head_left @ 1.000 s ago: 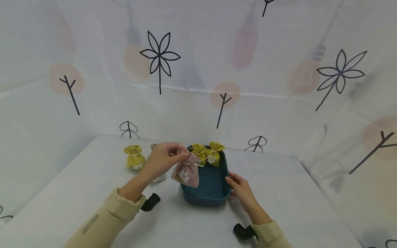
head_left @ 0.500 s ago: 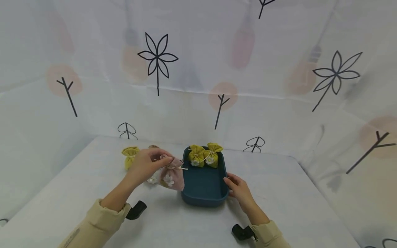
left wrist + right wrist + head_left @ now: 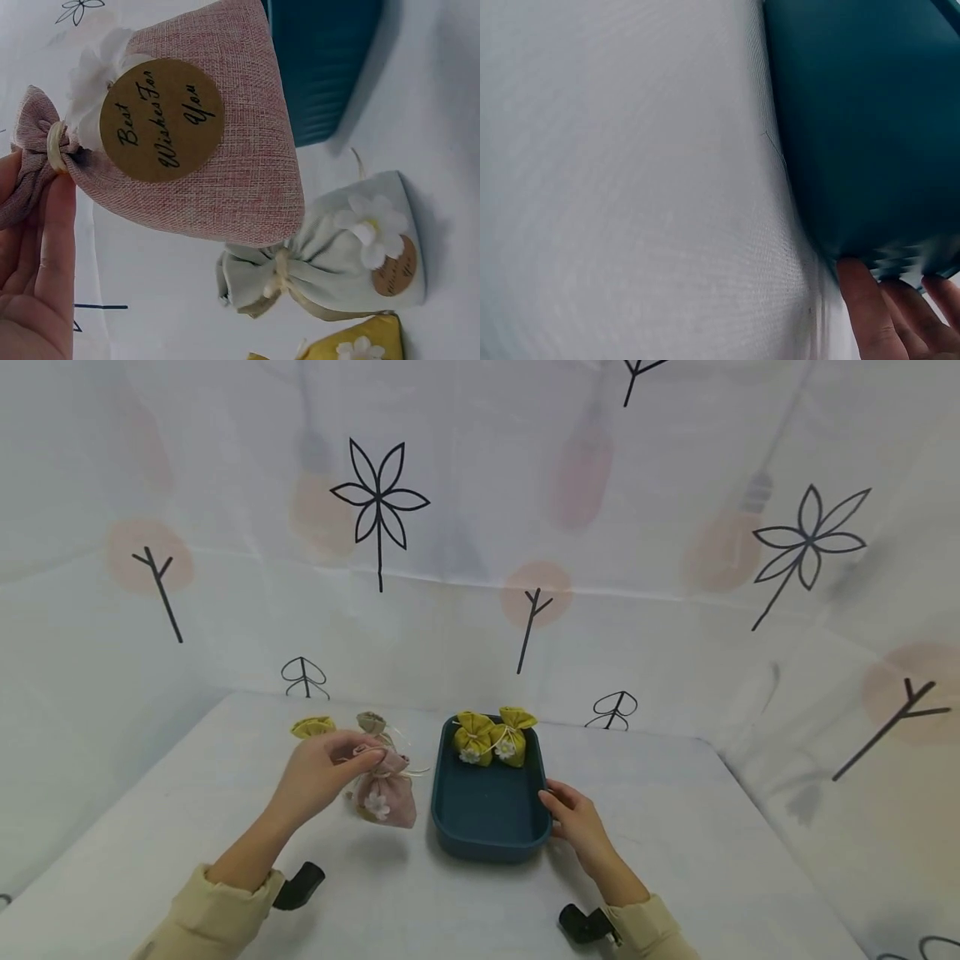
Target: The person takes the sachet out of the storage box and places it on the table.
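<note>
My left hand [image 3: 315, 777] pinches a pink drawstring pouch [image 3: 393, 802] by its gathered neck, above the table left of a dark blue bin [image 3: 487, 806]. A white flower and a round "Best Wishes For You" sticker show on the pouch [image 3: 255, 150] in the left wrist view. With thumb at the rim and fingers against the outer wall, my right hand [image 3: 588, 839] holds the bin's right side. Two yellow pouches [image 3: 472, 735] with white flowers sit at the bin's far end. Behind the pink pouch stands a pale grey-green pouch [image 3: 371, 722], partly hidden.
Another yellow pouch [image 3: 311, 727] is on the table at the left, mostly covered by my left hand. White cloth [image 3: 652, 793] covers the table. A patterned fabric backdrop [image 3: 465, 635] rises behind and at the sides. Black wrist mounts [image 3: 300, 885] stick out from both sleeves.
My left hand has carried the pink pouch leftward, from over the bin's left edge to beside the grey-green pouch. My right hand stays on the bin.
</note>
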`<state>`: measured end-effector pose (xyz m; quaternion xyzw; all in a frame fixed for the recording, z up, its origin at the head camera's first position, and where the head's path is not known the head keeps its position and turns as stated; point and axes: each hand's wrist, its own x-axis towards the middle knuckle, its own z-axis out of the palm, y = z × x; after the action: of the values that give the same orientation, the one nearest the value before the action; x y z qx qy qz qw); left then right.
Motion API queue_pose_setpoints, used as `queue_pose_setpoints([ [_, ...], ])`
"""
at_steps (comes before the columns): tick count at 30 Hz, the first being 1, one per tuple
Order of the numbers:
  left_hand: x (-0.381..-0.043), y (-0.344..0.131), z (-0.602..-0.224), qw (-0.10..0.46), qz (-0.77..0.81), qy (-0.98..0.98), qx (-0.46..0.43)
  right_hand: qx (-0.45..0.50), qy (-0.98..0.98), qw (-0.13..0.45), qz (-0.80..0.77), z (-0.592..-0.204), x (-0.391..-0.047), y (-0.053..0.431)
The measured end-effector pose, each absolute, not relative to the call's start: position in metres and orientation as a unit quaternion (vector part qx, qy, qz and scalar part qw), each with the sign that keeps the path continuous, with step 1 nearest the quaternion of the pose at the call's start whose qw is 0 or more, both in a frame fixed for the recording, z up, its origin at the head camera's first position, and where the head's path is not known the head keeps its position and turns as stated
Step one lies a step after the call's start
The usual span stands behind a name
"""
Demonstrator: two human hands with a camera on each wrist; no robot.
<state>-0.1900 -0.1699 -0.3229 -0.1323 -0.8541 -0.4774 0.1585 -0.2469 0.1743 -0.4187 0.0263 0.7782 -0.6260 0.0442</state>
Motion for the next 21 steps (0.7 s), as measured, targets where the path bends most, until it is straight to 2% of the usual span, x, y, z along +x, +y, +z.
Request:
queue_pose_setpoints([
  [21, -0.174, -0.215, -0.339, 0.155, -0.430, -0.888, -0.050, 0.025, 0.783, 0.046, -0.620, -0.414, -0.246, 0.173],
])
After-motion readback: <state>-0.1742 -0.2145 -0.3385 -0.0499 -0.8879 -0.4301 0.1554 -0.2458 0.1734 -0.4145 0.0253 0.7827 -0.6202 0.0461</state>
